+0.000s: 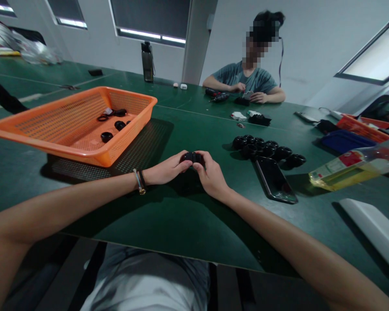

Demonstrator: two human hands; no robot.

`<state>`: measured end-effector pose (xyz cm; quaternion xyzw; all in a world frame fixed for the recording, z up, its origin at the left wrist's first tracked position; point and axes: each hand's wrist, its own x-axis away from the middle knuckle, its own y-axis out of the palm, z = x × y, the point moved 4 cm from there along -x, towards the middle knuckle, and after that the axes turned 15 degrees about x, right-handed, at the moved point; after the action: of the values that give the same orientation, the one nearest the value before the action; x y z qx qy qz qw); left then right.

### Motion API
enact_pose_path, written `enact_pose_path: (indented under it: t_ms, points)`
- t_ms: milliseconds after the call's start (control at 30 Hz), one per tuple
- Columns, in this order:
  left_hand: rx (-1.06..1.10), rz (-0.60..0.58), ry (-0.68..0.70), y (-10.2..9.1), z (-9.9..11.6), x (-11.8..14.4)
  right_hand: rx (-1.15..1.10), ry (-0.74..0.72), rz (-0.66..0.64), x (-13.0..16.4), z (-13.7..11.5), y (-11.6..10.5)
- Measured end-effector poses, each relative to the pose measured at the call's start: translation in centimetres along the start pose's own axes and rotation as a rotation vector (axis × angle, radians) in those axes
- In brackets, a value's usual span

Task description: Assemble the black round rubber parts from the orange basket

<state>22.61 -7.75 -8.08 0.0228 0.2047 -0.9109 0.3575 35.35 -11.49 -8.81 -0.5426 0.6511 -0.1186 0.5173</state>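
Over the green table (194, 216), a small round black part (193, 157) is held between both hands. My left hand (168, 168) grips its left side with thumb and fingers, and my right hand (210, 172) pinches the right side. A dark seam runs down its middle; whether it is one piece or two I cannot tell. To the left, an orange basket (129, 140) holds a few black parts (106, 137) and a dark cord (108, 114). Several similar black round parts (267, 147) stand clustered to the right of my hands.
At right lie a phone (275, 179), a bottle of yellow liquid (353, 166), a white case (372, 229) and a blue tray (346, 141). Across the table, a person (256, 80) handles small parts beside a power tool (218, 96). A dark water bottle (147, 62) stands behind.
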Motion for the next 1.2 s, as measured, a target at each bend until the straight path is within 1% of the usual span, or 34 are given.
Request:
enact_pose_path:
  t_ms: [133,333,433,533,600,800,967,1067,1200]
  points:
    - [-0.158,0.023,0.044,-0.4,0.5,-0.3,-0.084,0.095,-0.034,0.0,0.0,0.2]
    - [-0.307,0.034,0.077,-0.6,0.1,-0.4,-0.185,0.191,-0.091,0.1,-0.1,0.5]
    - [-0.316,0.054,0.082,-0.7,0.0,-0.6,-0.212,0.218,-0.095,0.0,0.0,0.7]
    - [-0.217,0.070,0.031,-0.8,-0.4,-0.9,-0.220,0.236,-0.096,-0.4,0.5,0.8]
    - [-0.116,0.045,-0.015,-0.8,-0.6,-1.1,-0.183,0.203,-0.089,-0.7,0.9,0.7]
    - [0.186,-0.047,-0.088,-0.2,-1.1,-1.3,-0.034,0.005,0.007,-1.0,1.2,0.0]
    - [0.404,-0.132,-0.131,0.4,-1.2,-1.1,0.029,-0.070,0.036,-0.8,0.9,-0.1]
    - [0.423,-0.159,-0.153,0.4,-1.2,-1.1,0.053,-0.082,0.025,-0.8,0.9,0.0]
    - [0.304,-0.146,-0.137,0.3,-1.0,-1.1,0.089,-0.128,0.021,-0.8,0.9,-0.1]
